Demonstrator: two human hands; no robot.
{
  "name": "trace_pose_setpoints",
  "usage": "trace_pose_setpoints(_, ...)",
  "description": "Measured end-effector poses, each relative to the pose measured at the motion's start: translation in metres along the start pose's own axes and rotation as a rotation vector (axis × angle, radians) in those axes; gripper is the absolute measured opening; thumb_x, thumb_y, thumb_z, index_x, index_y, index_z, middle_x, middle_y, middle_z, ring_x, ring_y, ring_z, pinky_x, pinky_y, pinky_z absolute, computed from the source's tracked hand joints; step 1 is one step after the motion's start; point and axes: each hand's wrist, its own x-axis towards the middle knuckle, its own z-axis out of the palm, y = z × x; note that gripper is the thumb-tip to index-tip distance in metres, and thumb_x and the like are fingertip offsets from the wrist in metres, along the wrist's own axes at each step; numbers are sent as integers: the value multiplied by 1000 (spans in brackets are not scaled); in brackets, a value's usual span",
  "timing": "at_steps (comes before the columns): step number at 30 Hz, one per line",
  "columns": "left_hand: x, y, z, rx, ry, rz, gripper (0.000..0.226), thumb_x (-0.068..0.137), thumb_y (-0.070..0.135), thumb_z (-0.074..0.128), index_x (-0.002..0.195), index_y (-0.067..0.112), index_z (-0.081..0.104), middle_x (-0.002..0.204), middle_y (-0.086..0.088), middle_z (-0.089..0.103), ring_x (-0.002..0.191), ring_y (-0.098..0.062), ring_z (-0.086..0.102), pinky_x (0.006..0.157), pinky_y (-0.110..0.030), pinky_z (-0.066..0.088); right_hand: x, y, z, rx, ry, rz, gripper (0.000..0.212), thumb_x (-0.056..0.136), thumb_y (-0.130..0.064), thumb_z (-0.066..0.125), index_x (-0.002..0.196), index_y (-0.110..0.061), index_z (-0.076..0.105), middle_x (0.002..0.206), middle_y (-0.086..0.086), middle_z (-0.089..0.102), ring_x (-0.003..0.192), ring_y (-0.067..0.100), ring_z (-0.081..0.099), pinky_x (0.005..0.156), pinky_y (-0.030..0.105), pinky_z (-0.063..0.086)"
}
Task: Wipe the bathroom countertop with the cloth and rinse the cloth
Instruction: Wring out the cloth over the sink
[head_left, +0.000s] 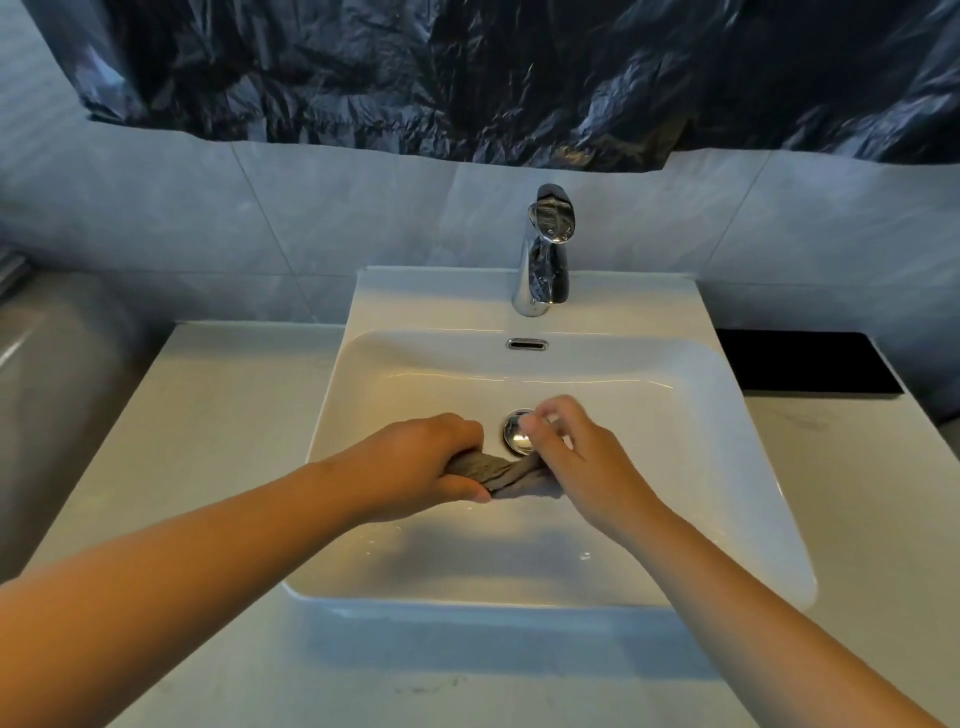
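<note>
A grey cloth (506, 474) is twisted into a tight roll and held over the white sink basin (701, 467), just in front of the chrome drain (514, 434). My left hand (421, 462) grips its left end, fingers curled around it. My right hand (571, 457) grips the right end, partly covering the drain. The chrome faucet (543, 254) stands at the back of the sink; no water is visibly running. The pale countertop (208, 426) lies on both sides of the basin.
A black mat (805, 364) lies on the counter at the back right. Dark plastic sheeting (467, 73) covers the wall above the tiled backsplash. A grey object (52, 374) stands left of the counter. Faint dark marks show on the counter's front edge (426, 688).
</note>
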Motion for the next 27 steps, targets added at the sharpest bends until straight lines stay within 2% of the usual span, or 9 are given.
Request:
trace_pose_setpoints(2, -3, -5, -2, -160, -37, -59, 25, 84, 49, 62, 88, 25, 56, 81, 8, 56, 74, -11, 50, 65, -27, 41, -17, 8, -5, 88, 59, -77, 51, 88, -61, 38, 136, -44, 30, 118, -21, 51, 98, 3, 61, 72, 15, 53)
trace_pose_setpoints(4, -5, -7, -4, -425, -112, -148, 25, 83, 44, 65, 89, 20, 62, 80, 2, 63, 71, -11, 56, 65, -24, 46, -34, 17, -1, 35, 90, -209, 56, 91, -62, 36, 141, -54, 12, 138, -31, 32, 119, -8, 46, 82, 9, 49)
trace_pose_setpoints(7, -7, -3, -8, -842, -260, -261, 27, 89, 37, 60, 93, 11, 63, 76, -2, 67, 64, -13, 59, 65, -22, 52, -47, 33, 7, -259, 120, -462, 57, 94, -58, 30, 145, -48, 8, 155, -22, 10, 136, 0, 30, 94, 16, 48)
trace_pose_setpoints(9, -9, 0, -13, -1063, -415, -275, 26, 93, 35, 55, 93, 10, 60, 76, -1, 63, 58, -12, 51, 63, -23, 50, -46, 37, 8, -286, 180, -547, 53, 97, -52, 30, 146, -38, 16, 157, -10, 12, 138, 12, 32, 97, 25, 49)
trace_pose_setpoints(13, -9, 6, -22, -1243, -761, -207, 24, 92, 35, 53, 99, 12, 56, 84, -3, 56, 54, -8, 41, 65, -24, 48, -35, 22, 10, -142, 349, -687, 45, 97, -42, 33, 133, -17, 42, 139, 6, 38, 131, 13, 37, 97, 26, 47)
trace_pose_setpoints(16, -10, 12, -29, -1266, -906, -174, 28, 90, 37, 53, 102, 12, 54, 83, -1, 55, 52, -4, 41, 63, -20, 47, -23, 2, 9, -56, 429, -760, 44, 96, -39, 33, 111, -6, 58, 109, 15, 53, 103, 12, 53, 76, 21, 51)
trace_pose_setpoints(20, -13, 8, -38, -1259, -888, -184, 35, 93, 30, 53, 117, 5, 51, 87, -2, 55, 58, -7, 44, 68, -23, 49, -8, -6, 1, -125, 439, -830, 48, 96, -33, 37, 78, -1, 68, 70, 7, 59, 65, 13, 53, 51, 25, 44)
trace_pose_setpoints(24, -16, 11, -43, -1236, -856, -199, 38, 93, 19, 54, 125, 1, 47, 88, -3, 52, 63, -9, 43, 71, -25, 50, 0, -5, -4, -184, 395, -790, 37, 89, -25, 42, 66, -5, 64, 61, 3, 58, 56, 14, 51, 47, 26, 42)
trace_pose_setpoints(27, -15, 18, -40, -1012, -701, -213, 34, 92, 23, 58, 115, -1, 52, 82, -3, 53, 59, -10, 41, 64, -25, 47, 2, -3, -4, -263, 298, -686, 36, 87, -28, 42, 59, -11, 56, 55, -5, 50, 51, 10, 44, 45, 22, 36)
